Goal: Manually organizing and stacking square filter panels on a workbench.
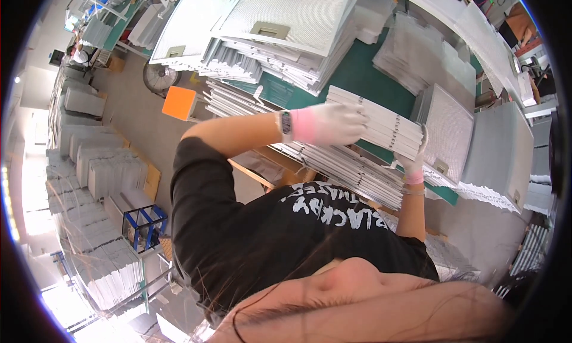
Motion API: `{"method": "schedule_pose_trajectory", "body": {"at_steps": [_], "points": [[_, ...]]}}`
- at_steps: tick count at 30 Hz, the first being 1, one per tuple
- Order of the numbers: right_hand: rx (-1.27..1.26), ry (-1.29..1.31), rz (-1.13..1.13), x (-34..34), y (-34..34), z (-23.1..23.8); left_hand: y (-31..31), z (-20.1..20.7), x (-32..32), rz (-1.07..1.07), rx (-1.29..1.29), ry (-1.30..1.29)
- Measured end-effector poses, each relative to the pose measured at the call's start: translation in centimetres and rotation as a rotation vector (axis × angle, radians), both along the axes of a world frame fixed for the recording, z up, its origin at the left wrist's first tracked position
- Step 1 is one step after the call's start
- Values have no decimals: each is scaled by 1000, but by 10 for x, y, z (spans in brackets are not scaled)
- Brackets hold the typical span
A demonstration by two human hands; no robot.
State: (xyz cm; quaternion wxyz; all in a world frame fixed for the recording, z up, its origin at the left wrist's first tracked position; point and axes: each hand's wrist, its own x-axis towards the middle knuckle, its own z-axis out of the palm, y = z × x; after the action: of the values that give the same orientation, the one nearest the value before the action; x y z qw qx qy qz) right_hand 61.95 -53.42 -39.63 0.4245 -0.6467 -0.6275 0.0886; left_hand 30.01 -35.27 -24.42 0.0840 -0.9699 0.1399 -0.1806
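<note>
At left, an orange panel (pixel 177 102) stands beside the worktop (pixel 357 66), whose green surface bears pale mesh panels (pixel 292 12) on its far side. Next, the left hand (pixel 336 123), in a white glove with a pink cuff, lies over the near left part of a bundle of white strips (pixel 381 121); whether its fingers grip or merely rest cannot be told. The bundle lies directly between the hands, its long axis sloping from upper left to lower right, above a lower stack of strips (pixel 357 173). The right hand (pixel 412 162), also gloved, is clasped about the bundle's lower right end, with fingers around the end and thumb on the near side; it is the hand nearer that end. Farther right, a mesh panel (pixel 451 131) leans over other sheets just beside the bundle. As to markings: the left wrist carries a dark patterned band (pixel 286 125); the black shirt (pixel 238 247) shows large pale lettering; the bundle bears rows of small dark marks, too fine to read. No brand label is discernible on the strips.
</note>
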Motion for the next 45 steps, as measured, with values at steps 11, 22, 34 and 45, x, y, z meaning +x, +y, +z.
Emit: {"method": "schedule_pose_trajectory", "body": {"at_steps": [11,22,34,45], "points": [[1,-619,31,-3,10,37,51,-200,-18,374,-670,-109],[-372,389,-91,5,10,54,59,-127,-9,632,-1119,299],[-583,941,-56,-11,-36,57,-74,-136,-79,904,-2574,-99],[-549,1039,-100,-75,-85,18,-98,-141,-115,393,-2580,235]]}}
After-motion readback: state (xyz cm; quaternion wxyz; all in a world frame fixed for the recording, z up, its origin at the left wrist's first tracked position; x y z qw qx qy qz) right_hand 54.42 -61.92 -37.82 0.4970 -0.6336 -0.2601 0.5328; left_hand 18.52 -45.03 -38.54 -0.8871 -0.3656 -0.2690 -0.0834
